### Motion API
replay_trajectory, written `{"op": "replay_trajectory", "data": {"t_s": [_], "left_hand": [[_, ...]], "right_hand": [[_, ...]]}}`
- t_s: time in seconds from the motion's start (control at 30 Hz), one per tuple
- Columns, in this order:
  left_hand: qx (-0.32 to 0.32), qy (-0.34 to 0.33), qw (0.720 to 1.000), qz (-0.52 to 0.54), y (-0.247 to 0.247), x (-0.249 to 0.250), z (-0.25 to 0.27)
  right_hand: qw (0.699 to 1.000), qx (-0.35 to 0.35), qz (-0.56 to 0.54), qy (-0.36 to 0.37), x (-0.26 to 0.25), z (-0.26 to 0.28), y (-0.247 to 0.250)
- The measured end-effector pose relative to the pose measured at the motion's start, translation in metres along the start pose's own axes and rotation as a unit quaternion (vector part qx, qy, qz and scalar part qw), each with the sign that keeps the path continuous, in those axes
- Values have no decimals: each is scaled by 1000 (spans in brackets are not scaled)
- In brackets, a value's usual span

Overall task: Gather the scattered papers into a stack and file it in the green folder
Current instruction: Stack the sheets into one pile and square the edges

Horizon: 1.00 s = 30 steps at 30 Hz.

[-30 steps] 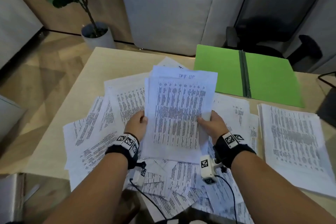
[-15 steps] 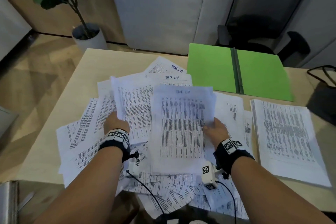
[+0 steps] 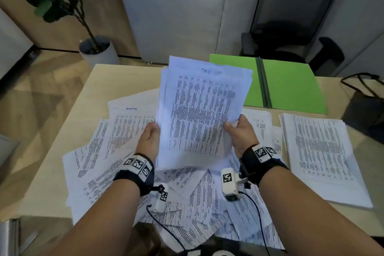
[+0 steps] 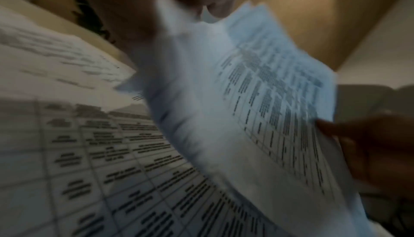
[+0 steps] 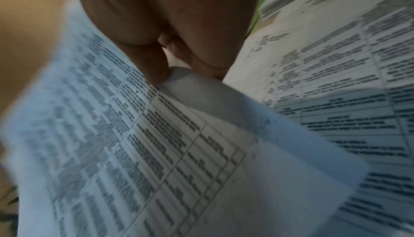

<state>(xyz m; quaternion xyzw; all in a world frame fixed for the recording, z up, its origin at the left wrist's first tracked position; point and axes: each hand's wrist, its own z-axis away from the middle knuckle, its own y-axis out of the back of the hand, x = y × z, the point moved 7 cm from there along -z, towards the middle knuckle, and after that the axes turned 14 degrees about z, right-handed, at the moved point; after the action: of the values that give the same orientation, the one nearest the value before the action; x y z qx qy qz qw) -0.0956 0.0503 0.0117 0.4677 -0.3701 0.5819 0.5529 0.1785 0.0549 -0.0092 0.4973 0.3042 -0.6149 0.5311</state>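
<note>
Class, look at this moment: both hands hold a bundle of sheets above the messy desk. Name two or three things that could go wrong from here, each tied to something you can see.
1. The held bundle has uneven, fanned top edges; sheets might slip out of each hand's grip, left hand and right hand.
2. The loose papers reach the table's near edge; some may slide off.
3. The neat stack beside the green folder could be knocked askew.

An office: desk (image 3: 62, 131), black swivel chair (image 3: 291, 33), printed task sheets (image 3: 124, 131).
</note>
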Motion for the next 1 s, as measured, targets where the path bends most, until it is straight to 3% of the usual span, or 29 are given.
{"op": "replay_trajectory", "data": {"t_s": [0.07, 0.17, 0.3, 0.5, 0.7, 0.83, 0.93, 1.0], "left_hand": [[1, -33, 999, -28, -7, 13, -1], [9, -98, 994, -39, -17, 40, -10], [6, -121, 987, 109, -24, 64, -12], [-1, -74, 992, 99, -38, 55, 4], [25, -123, 987, 101, -42, 64, 7], [13, -87, 996, 5, -46, 35, 3], [1, -35, 996, -78, -50, 0, -5], [0, -27, 993, -112, -56, -5, -8]], "right_hand": [[998, 43, 11, 34, -18, 3, 6], [994, 49, -36, 92, -52, 10, 11], [986, 39, -63, 149, -78, 20, 23], [994, 26, -24, 104, -53, 30, 28], [992, 23, -52, 110, -55, 28, 26], [993, 45, 77, 80, -28, 29, 24], [973, 32, 226, 30, 3, 32, 26], [963, 49, 262, 32, 3, 30, 35]]}}
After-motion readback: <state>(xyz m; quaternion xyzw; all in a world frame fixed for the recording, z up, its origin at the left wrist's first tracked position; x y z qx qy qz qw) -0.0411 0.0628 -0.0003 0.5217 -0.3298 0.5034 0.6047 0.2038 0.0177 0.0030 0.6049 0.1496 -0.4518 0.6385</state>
